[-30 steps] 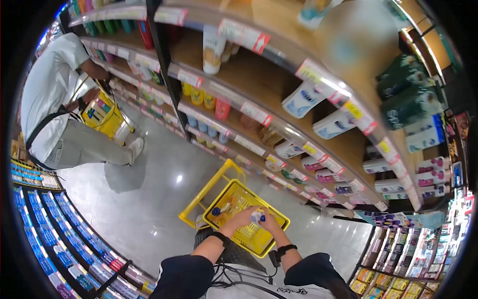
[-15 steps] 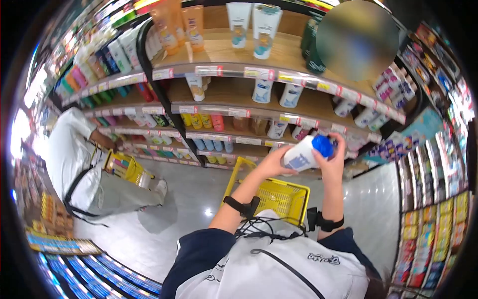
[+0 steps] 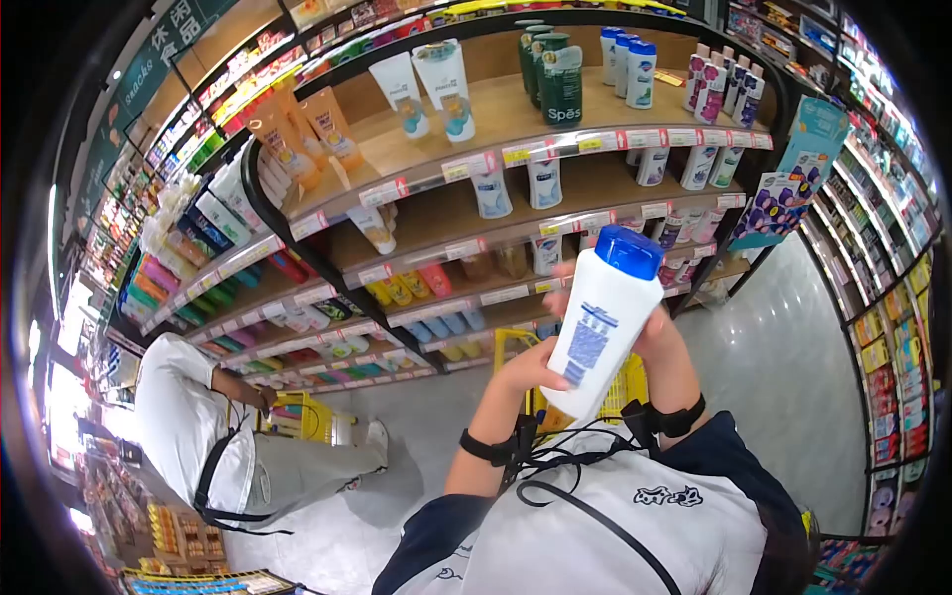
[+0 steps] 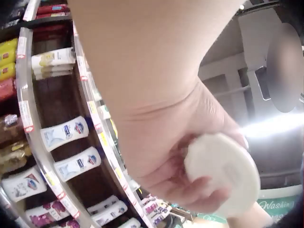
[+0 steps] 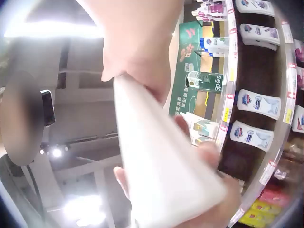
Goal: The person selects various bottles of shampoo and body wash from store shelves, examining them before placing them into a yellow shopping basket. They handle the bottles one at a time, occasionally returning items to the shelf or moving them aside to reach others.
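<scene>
A white bottle (image 3: 598,332) with a blue cap is held tilted before my chest, its blue-printed side toward the head camera. My left hand (image 3: 531,369) grips its lower left part, thumb on the printed face. On the right side my right hand (image 3: 662,342) holds the bottle, with most of its fingers hidden behind it. In the left wrist view the fingers curl round the bottle's pale base (image 4: 228,175). The bottle's plain white side (image 5: 154,156) fills the middle of the right wrist view.
Ahead stands a curved shelf unit (image 3: 426,177) with bottles and tubes on several levels. Below my hands is a yellow basket (image 3: 632,384), partly covered. Another person (image 3: 183,426) bends toward the shelves at left, beside a yellow basket (image 3: 319,421). More racks (image 3: 878,327) line the right.
Both hands have risen out of the yellow basket with the bottle and brought it closer to the head camera. The bottle has turned more upright, cap up. The head view has tilted upward.
</scene>
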Motion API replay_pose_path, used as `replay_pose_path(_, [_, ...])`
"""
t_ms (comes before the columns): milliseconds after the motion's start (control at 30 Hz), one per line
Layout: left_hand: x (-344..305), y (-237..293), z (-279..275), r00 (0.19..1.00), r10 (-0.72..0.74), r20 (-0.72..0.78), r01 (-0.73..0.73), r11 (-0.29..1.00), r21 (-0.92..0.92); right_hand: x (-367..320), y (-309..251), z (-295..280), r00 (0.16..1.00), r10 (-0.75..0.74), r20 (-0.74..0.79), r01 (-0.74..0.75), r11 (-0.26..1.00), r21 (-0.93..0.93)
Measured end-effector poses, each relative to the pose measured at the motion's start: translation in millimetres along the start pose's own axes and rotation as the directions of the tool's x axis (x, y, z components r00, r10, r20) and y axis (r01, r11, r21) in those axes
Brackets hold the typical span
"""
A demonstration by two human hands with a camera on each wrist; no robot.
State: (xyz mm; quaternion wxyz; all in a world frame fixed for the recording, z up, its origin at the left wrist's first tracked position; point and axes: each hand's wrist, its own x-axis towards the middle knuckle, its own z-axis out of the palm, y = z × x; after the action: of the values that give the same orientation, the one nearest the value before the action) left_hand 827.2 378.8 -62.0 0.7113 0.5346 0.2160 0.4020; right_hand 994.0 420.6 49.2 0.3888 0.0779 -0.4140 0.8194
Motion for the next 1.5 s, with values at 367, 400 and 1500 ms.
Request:
replay_pose_path(367, [22, 30, 2, 1.0, -0.008, -0.007, 0.009, 0.975, 0.221, -18, 14, -23, 0.898, -0.244, -0.367, -0.02, 0.809, -0.587])
replay_pose_path(400, [24, 32, 1, 1.0, -0.005, 0.022, -0.001, 0.965, 0.262, -16, 16, -26, 0.88, -0.316, -0.355, 0.004, 0.751, -0.66])
replay_pose_path(1500, [76, 30, -6, 0.977, -0.211, 0.008, 0.211, 0.977, -0.01, -26, -53, -110, 0.859, 0.019, -0.512, -0.377, 0.7, -0.606])
